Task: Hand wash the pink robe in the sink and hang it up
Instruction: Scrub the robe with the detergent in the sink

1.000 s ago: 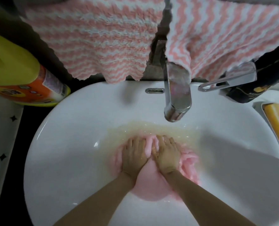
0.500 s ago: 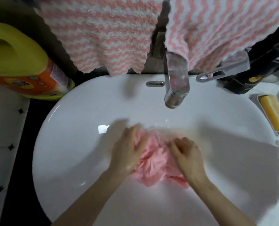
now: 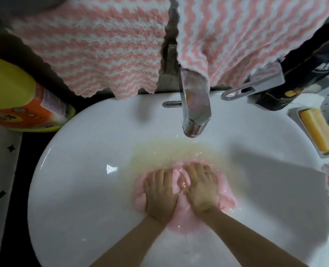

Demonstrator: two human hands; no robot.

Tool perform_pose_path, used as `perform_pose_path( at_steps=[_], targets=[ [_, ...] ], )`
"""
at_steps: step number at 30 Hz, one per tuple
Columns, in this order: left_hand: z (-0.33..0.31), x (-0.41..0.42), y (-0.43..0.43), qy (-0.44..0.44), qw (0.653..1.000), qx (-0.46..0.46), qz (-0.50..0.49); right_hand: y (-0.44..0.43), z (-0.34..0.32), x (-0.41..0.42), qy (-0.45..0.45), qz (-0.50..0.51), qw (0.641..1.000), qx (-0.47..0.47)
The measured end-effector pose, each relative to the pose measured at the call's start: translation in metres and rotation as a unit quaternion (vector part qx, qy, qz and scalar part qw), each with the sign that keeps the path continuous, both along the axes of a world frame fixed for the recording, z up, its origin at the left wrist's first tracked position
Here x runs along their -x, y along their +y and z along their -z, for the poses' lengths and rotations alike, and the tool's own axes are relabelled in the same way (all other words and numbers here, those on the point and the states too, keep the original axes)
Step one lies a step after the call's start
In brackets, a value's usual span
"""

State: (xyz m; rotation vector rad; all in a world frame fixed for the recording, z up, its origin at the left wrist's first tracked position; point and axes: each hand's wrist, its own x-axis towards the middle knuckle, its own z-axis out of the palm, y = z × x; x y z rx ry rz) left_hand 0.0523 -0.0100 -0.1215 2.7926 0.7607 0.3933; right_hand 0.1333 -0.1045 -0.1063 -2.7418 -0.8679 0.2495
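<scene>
The pink robe (image 3: 226,191) lies bunched and soaked in shallow, yellowish water at the bottom of the white sink (image 3: 73,170). My left hand (image 3: 159,195) and my right hand (image 3: 201,187) lie side by side on top of it. Both palms press down and the fingertips dig into the cloth. Most of the robe is hidden under my hands. Pink folds show at the right, the left and toward me between my wrists.
A chrome faucet (image 3: 195,105) overhangs the basin just beyond my hands, its lever (image 3: 254,85) to the right. Two pink-and-white striped towels (image 3: 94,45) hang above. A yellow detergent jug (image 3: 15,97) stands at left, a yellow soap bar (image 3: 318,130) in a dish at right.
Half a second ago my hands held the robe lifted and gathered above the basin floor, apart from each other. Now they are together, pushing it flat under the water.
</scene>
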Motion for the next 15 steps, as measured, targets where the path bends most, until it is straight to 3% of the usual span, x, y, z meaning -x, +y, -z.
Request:
perform_pose_path(
  at_steps=[4,8,10,12,14,15],
  targets=[
    [0.008,-0.021,0.016,0.044,0.999,0.026,0.003,0.019,0.003,-0.014,0.018,0.039,0.999,0.007],
    [-0.02,-0.054,0.033,0.221,0.963,0.157,0.012,0.04,-0.006,-0.029,0.092,0.13,0.987,-0.001],
    [-0.039,-0.064,0.041,0.204,0.95,0.234,-0.028,0.044,-0.017,-0.042,0.159,0.186,0.97,0.005],
    [-0.056,-0.057,0.048,0.143,0.943,0.298,-0.029,0.034,-0.036,-0.052,0.246,0.234,0.936,-0.093],
    [-0.069,-0.033,0.044,0.073,0.97,0.225,0.053,0.012,-0.059,-0.048,0.299,0.198,0.916,-0.18],
    [-0.067,-0.019,0.036,0.066,0.978,0.166,0.104,0.001,-0.068,-0.04,0.293,0.159,0.923,-0.191]
  ],
)
